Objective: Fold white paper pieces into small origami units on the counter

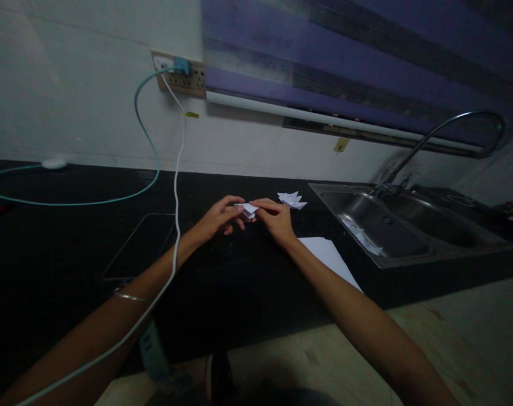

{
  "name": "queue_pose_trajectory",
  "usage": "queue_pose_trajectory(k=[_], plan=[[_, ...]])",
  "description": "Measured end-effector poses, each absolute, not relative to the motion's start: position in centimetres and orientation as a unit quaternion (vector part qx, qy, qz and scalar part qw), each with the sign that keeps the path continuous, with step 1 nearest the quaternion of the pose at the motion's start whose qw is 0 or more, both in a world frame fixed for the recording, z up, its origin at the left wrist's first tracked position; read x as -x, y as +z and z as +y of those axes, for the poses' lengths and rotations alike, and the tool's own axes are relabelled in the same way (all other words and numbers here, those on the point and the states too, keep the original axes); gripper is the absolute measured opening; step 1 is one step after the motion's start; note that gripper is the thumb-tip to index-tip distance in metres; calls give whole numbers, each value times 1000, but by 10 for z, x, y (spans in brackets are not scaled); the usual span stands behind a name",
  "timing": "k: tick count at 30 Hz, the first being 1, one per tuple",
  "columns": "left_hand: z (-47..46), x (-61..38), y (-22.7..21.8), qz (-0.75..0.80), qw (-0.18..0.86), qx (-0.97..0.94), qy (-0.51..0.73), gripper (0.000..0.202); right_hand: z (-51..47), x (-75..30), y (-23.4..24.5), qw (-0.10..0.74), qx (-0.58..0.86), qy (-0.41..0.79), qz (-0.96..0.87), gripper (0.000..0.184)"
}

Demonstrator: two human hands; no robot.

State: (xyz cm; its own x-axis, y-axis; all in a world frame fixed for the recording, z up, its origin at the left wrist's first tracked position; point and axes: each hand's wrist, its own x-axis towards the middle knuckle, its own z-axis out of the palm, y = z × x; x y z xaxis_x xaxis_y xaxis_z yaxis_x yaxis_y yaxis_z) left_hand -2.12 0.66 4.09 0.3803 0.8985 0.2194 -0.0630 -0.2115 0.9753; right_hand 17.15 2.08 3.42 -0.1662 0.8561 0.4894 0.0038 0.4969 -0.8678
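My left hand (217,218) and my right hand (275,217) meet over the black counter (239,282), both pinching a small folded white paper piece (248,210) between their fingertips. A little pile of similar folded white paper pieces (292,199) lies on the counter just beyond my right hand. A flat white paper sheet (330,256) lies under my right forearm near the counter's front edge. A thin bangle (127,295) sits on my left wrist.
A steel sink (379,225) with a curved tap (459,127) is at the right, with paper scraps in it. A dark phone or tablet (142,245) lies left of my hands. A white cable (177,186) and a teal cable (144,124) hang from a wall socket (180,76).
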Motion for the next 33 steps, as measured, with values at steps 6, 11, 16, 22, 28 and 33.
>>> queue_pose_trajectory(k=[6,11,16,22,28,33], plan=[[7,17,36,324,553,-665,384,35,19,-170,34,556,328,399,-651,17],[4,14,39,340,542,-661,392,27,19,-169,34,560,323,398,-651,17],[5,13,41,368,532,-655,391,36,12,-168,38,538,320,319,-711,19],[7,13,40,371,482,-678,413,37,10,-169,37,513,282,176,-791,24],[8,14,36,345,537,-638,431,35,18,-176,35,482,240,59,-841,32],[9,16,38,332,594,-589,435,29,18,-185,42,420,223,52,-878,40]])
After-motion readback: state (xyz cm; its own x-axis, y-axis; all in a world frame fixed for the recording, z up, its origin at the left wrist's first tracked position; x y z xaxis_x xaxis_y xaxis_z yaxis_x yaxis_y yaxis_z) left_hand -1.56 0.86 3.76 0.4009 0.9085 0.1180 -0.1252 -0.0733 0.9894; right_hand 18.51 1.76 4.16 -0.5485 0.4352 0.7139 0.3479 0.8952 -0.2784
